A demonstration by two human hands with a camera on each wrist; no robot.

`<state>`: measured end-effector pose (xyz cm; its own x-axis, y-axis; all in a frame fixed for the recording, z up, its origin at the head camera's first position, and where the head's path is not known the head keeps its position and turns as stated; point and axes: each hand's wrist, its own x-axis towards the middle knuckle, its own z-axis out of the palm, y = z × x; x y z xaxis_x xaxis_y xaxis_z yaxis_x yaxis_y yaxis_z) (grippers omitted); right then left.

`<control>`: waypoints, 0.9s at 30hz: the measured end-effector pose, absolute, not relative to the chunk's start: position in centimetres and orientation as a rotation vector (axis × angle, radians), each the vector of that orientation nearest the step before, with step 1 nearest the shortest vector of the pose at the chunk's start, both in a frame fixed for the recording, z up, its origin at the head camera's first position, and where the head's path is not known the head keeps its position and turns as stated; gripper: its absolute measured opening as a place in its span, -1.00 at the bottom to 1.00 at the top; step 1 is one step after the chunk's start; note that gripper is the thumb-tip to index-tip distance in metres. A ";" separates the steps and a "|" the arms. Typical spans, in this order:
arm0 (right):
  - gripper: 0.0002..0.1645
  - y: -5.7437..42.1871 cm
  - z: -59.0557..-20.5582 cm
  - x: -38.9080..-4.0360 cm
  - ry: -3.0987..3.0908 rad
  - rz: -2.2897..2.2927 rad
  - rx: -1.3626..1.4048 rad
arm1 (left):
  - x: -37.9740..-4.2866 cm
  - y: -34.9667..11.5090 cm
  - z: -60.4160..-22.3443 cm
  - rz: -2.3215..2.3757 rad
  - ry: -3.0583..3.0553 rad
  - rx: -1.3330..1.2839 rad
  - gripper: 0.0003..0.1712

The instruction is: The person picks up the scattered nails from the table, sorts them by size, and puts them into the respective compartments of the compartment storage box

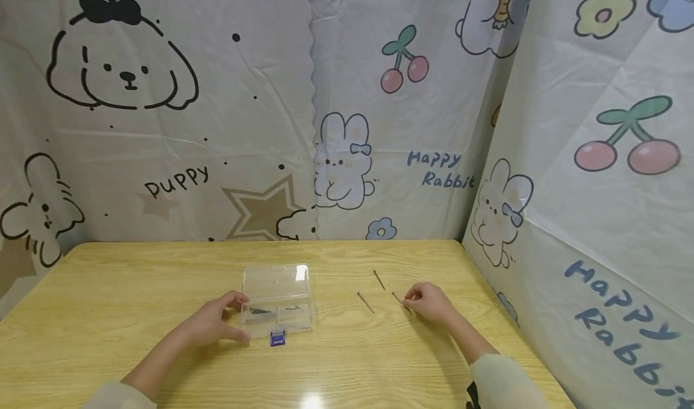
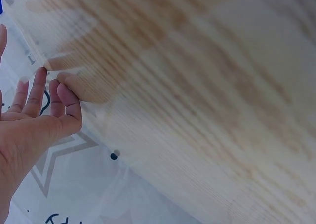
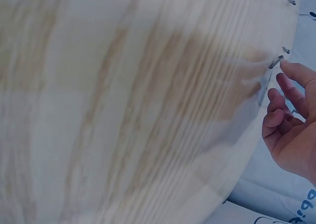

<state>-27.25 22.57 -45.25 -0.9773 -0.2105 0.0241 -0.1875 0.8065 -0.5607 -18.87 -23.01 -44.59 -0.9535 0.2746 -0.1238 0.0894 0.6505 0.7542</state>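
Note:
A clear plastic box (image 1: 276, 318), its lid raised at the back and a blue latch at the front, stands on the table. Dark thin pieces lie in its compartments. My left hand (image 1: 211, 323) rests at the box's left side, with the fingertips and the thumb apart along that edge. On the right, my right hand (image 1: 431, 302) pinches one nail (image 1: 397, 297) between thumb and forefinger, low over the table. Two more nails lie to its left: a farther nail (image 1: 379, 280) and a nearer nail (image 1: 365, 302). The right wrist view shows the pinched nail (image 3: 276, 62) at the fingertips.
The wood-grain table (image 1: 162, 270) spreads under both hands. Behind it hangs a printed cloth (image 1: 260, 126), and another printed cloth (image 1: 569, 216) closes off the right side.

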 end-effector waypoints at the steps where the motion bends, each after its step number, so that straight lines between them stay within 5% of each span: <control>1: -0.85 22.7 -45.3 -27.3 2.951 -0.896 -0.323 | -18.9 -23.0 -44.6 1.187 2.646 0.297 -0.12; 27: -0.89 22.9 -45.5 -26.5 2.944 -0.809 -0.308 | -18.9 -23.1 -44.9 1.201 2.637 0.267 -0.12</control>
<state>-26.46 22.91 -45.48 -0.9772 -0.2116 -0.0166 -0.1733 0.8409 -0.5127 -18.93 -23.06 -44.87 -0.9567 0.2588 -0.1333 0.0693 0.6472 0.7592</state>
